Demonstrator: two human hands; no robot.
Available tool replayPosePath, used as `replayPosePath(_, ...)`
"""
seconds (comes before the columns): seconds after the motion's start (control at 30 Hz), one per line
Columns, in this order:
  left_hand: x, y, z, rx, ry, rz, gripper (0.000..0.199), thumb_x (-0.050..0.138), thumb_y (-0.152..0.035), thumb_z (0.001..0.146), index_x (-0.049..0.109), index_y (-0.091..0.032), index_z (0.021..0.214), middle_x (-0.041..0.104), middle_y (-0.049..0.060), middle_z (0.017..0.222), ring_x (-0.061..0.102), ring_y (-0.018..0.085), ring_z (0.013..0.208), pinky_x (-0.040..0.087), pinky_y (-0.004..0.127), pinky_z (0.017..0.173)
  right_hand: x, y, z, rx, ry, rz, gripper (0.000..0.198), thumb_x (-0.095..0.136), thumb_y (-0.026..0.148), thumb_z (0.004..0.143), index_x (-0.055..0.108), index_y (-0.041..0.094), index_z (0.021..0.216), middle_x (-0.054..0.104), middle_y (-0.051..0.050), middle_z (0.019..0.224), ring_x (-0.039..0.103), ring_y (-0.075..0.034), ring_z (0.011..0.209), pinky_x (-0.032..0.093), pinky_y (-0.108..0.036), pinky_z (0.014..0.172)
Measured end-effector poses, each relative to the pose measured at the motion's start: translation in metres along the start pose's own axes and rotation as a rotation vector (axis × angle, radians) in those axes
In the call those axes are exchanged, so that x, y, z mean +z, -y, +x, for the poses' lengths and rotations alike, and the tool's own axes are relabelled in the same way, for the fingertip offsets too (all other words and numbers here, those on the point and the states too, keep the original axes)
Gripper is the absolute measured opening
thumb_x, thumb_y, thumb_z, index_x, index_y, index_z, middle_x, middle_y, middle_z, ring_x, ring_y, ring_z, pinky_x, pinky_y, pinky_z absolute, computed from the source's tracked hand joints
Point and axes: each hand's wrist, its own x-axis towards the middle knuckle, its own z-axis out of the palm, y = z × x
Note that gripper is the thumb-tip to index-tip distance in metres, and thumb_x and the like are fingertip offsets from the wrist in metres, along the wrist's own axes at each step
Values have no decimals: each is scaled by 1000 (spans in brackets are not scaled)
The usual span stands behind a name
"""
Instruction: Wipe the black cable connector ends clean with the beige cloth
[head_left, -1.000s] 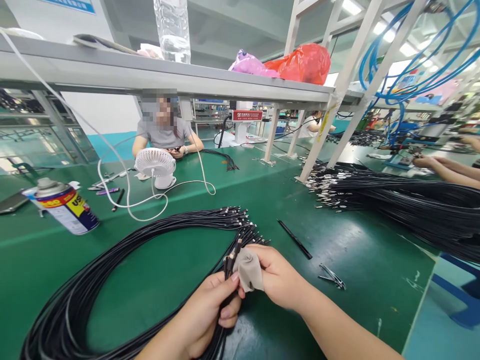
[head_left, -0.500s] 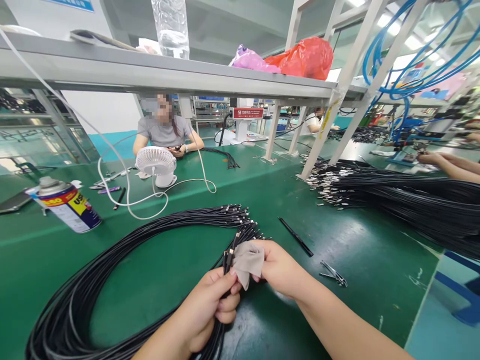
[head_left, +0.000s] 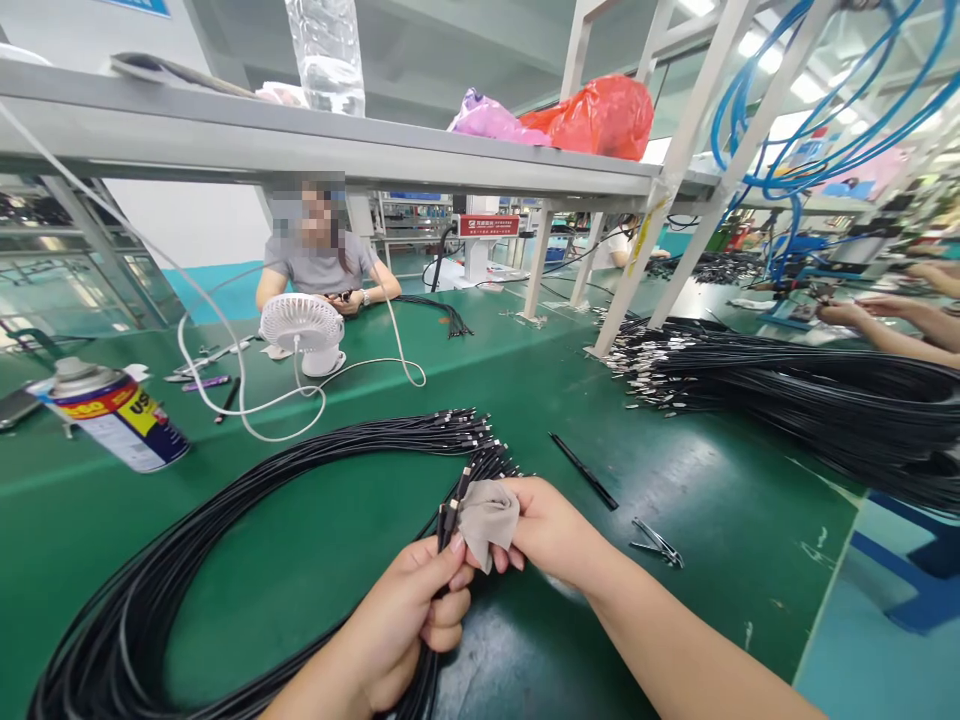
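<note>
Grey cloth (head_left: pixel 490 514) — crumpled, beside cables (head_left: pixel 448 521)

Both bare forearms slant inward from below — the right forearm (head_left: pixel 675 630) showing more length than the left forearm (head_left: pixel 322 675). The left hand (head_left: pixel 420 605) curls closed, thumb (head_left: pixel 442 568) pointing forward; the right hand (head_left: pixel 547 525) pinches just beside it — its fingertips partly hidden.

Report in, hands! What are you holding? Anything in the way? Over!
Left hand: gripping black cables. Right hand: pinching grey cloth beside their connectors. Slim black tool, metal clippers: lying nearby, not in the way.
</note>
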Motion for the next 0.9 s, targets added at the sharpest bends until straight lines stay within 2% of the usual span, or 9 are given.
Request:
replayPosePath(0.13, 0, -1, 0, -4, 24, 0, 41, 75, -49, 72, 52, -14, 71, 29, -10, 55, 8, -1, 40, 6, 15, 37, 5, 1, 2, 85, -50, 35, 13, 58, 19, 64, 63, 13, 74, 63, -1, 56, 53, -9, 46, 35, -16, 37)
replayPosePath(0.23, 0, -1, 0, -15, 26, -8, 46, 76, -51, 70, 47, -16, 65, 25, -12, 52, 7, -1, 40, 6, 15, 37, 8, 2, 2, 125, -85, 46, 15, 62, 18, 59, 61, 14, 73, 58, 3, 53, 49, -8, 43, 32, -16, 36)
replayPosePath(0.3, 1, -1, 1, -15, 22, -1, 48, 77, -52, 68, 44, -17, 64, 23, -12, 50, 7, -1, 40, 6, 16, 38, 8, 2, 1, 87, -61, 41, 10, 62, 19, 60, 59, 15, 69, 54, 4, 51, 45, -7, 44, 30, -16, 39)
replayPosePath(0.4, 2, 0, 1, -31, 7, 35, 50, 77, -54, 66, 42, -18, 62, 22, -13, 48, 8, 0, 40, 6, 16, 38, 3, 3, -2, 10, 24, 17, 10, 64, 20, 66, 56, 15, 63, 52, 3, 56, 46, -8, 52, 36, -19, 48)
replayPosePath(0.57, 4, 3, 1, -15, 19, 109, 56, 70, -67, 65, 41, -19, 63, 24, -12, 47, 8, 0, 40, 7, 18, 39, 1, 2, -7, -20, 93, -7, 21, 75, 20, 63, 58, 14, 72, 54, 3, 69, 47, -10, 63, 41, -21, 60)
replayPosePath(0.67, 4, 5, 1, 1, 0, 149, 61, 67, -75, 60, 41, -20, 65, 26, -13, 49, 9, 1, 41, 8, 19, 39, 5, -1, -9, -53, 109, -127, 18, 71, 19, 66, 53, 15, 70, 47, 5, 67, 41, -8, 61, 37, -20, 57)
replayPosePath(0.8, 3, 6, 1, -27, -36, 176, 53, 69, -65, 69, 39, -20, 68, 24, -13, 49, 8, 2, 43, 8, 18, 40, 8, 1, -13, -146, 58, -354, 15, 60, 17, 72, 45, 17, 68, 43, 6, 65, 38, -8, 61, 33, -19, 54)
replayPosePath(0.9, 3, 4, 0, -20, -40, 153, 52, 73, -60, 67, 39, -20, 68, 24, -13, 49, 9, 2, 43, 7, 18, 40, 9, 5, -16, -182, 45, -464, 18, 63, 19, 70, 45, 19, 71, 46, 6, 68, 40, -8, 61, 34, -18, 53)
